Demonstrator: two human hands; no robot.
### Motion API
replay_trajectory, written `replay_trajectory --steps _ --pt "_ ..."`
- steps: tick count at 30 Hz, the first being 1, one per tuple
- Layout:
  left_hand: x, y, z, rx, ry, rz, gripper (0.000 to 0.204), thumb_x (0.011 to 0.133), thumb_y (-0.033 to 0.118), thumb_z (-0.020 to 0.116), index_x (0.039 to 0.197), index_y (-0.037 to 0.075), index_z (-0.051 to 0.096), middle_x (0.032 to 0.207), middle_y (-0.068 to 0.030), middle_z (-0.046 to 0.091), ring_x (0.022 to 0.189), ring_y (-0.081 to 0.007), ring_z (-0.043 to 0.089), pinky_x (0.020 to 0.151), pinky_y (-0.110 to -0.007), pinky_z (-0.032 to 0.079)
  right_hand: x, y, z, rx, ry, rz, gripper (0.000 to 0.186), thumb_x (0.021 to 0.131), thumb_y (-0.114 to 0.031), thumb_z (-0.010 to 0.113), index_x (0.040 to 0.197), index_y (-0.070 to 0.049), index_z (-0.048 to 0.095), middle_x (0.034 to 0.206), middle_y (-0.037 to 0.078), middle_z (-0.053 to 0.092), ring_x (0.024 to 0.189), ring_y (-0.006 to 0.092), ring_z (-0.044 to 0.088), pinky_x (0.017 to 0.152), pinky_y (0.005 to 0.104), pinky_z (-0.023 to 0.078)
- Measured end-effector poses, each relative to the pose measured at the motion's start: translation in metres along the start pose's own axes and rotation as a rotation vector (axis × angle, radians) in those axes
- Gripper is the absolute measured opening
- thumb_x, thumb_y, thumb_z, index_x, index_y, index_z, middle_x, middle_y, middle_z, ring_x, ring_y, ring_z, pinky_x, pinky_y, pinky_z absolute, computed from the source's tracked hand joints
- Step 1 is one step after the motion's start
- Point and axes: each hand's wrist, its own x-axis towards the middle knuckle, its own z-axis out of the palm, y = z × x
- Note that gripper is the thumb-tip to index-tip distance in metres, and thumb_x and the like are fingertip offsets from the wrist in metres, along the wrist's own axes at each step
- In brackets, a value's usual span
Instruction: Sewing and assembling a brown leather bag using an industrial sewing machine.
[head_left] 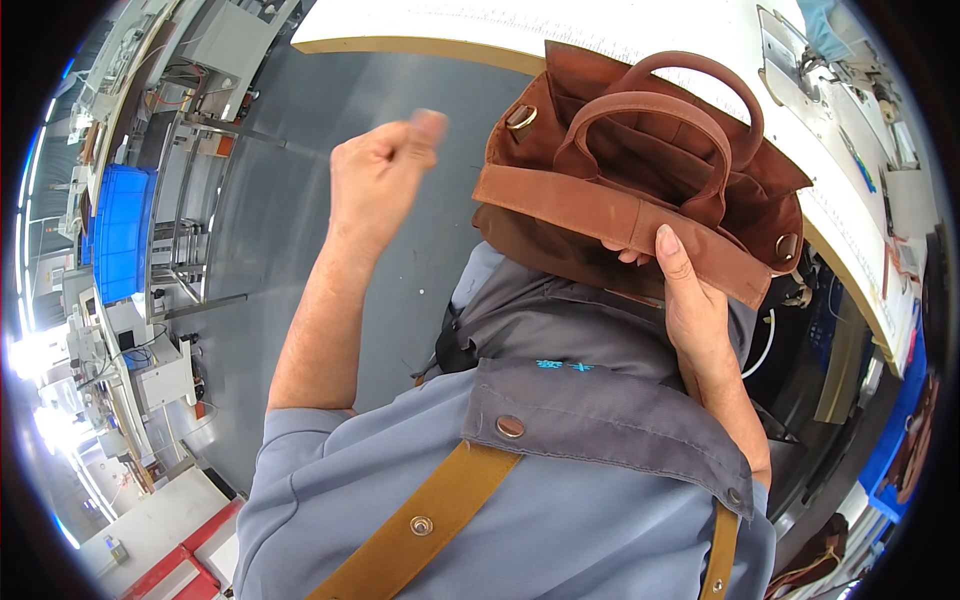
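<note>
A brown leather handbag (pixel 560 200) rests against my lap and the white table's edge, its top gaping toward me. Two arched handles (pixel 650 110) rise from it, and a metal ring (pixel 521 118) sits at each end. My right hand (pixel 690 300) grips the bag's near edge, thumb on the outer face and fingertips tucked below the rim. Off to the left of the bag, my left hand (pixel 380 180) is raised in the air, apart from it. Its fingers are curled in and slightly blurred; whatever they may pinch cannot be made out.
The white worktable (pixel 430 25) curves across the far side, with a sewing-machine plate (pixel 785 60) at its right. A blue bin (pixel 125 235) stands among machine benches at the left. Grey floor (pixel 270 250) lies between. More brown leather pieces (pixel 910 440) hang at the right.
</note>
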Motion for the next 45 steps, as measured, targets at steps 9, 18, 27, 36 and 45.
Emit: replay_trajectory --steps 9,18,27,36,45 --pt "0.009 0.025 -0.005 -0.087 -0.494 -0.066 0.032 0.091 0.032 0.077 0.08 0.003 0.068 0.061 0.0058 0.054 0.056 0.0009 0.044 0.049 -0.019 0.031 -0.002 -0.005 0.001 0.019 -0.033 -0.007 0.039 0.107 -0.032 0.052 0.114 0.002 0.068 0.103 0.01 0.072 0.092 0.0146 0.063 0.086 0.0299 0.049" --pt "0.007 0.016 0.005 0.057 -0.429 0.044 0.032 0.094 0.027 0.07 0.073 0.006 0.06 0.059 0.005 0.056 0.051 -0.0016 0.045 0.047 -0.021 0.032 -0.005 -0.001 -0.002 -0.04 -0.045 0.038 0.035 0.106 -0.03 0.053 0.112 0.001 0.069 0.101 0.009 0.072 0.094 0.0154 0.064 0.087 0.0308 0.051" --pt "0.006 0.026 0.01 0.583 0.029 0.65 0.027 0.097 0.018 0.065 0.077 0.002 0.063 0.065 -0.0007 0.059 0.058 -0.0072 0.05 0.053 -0.028 0.041 -0.006 -0.006 0.0 -0.071 -0.128 0.039 0.042 0.108 -0.032 0.046 0.115 0.004 0.067 0.102 0.012 0.072 0.093 0.0168 0.062 0.088 0.0322 0.05" --pt "0.022 0.039 -0.02 0.112 -0.397 0.592 0.018 0.076 0.004 0.079 0.094 0.003 0.074 0.086 -0.0037 0.065 0.075 -0.0143 0.057 0.067 -0.029 0.047 -0.004 -0.009 0.003 -0.054 -0.129 0.05 0.042 0.108 -0.034 0.047 0.113 0.003 0.067 0.101 0.012 0.072 0.094 0.0164 0.062 0.088 0.0319 0.05" --pt "0.035 0.048 -0.013 0.315 -0.63 0.73 0.014 0.076 0.007 0.078 0.087 0.002 0.071 0.088 -0.0053 0.06 0.081 -0.0245 0.061 0.069 -0.036 0.049 -0.004 -0.004 0.001 -0.046 -0.124 0.032 0.033 0.107 -0.028 0.052 0.112 0.001 0.069 0.101 0.008 0.072 0.092 0.0151 0.064 0.087 0.0295 0.051"
